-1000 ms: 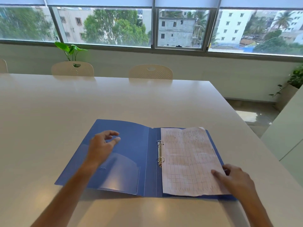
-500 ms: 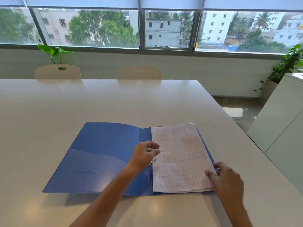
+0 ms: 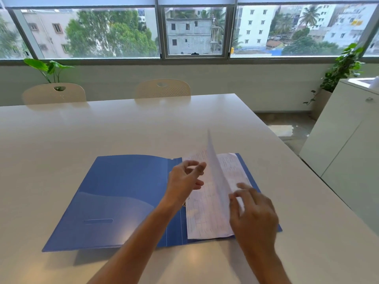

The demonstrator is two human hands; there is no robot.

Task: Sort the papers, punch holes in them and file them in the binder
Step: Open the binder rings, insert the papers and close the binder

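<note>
A blue ring binder (image 3: 123,191) lies open on the white table (image 3: 102,130). A stack of printed papers (image 3: 235,171) rests on its right half. The top sheet (image 3: 213,160) stands nearly on edge, swung up toward the left. My left hand (image 3: 182,183) hovers over the binder's spine with loosely curled fingers, its index tip at the sheet's left face. My right hand (image 3: 254,214) is over the stack's lower right, its extended fingers touching the raised sheet's right side. My left hand hides most of the rings.
Two beige chairs (image 3: 54,93) (image 3: 163,88) stand at the far side of the table. A white cabinet (image 3: 348,140) is close on the right, past the table's right edge. Potted plants (image 3: 344,66) stand by the window.
My left hand crossed from the left cover to the spine. My right hand moved up from the paper's lower right corner, and the top sheet rose from flat to nearly upright.
</note>
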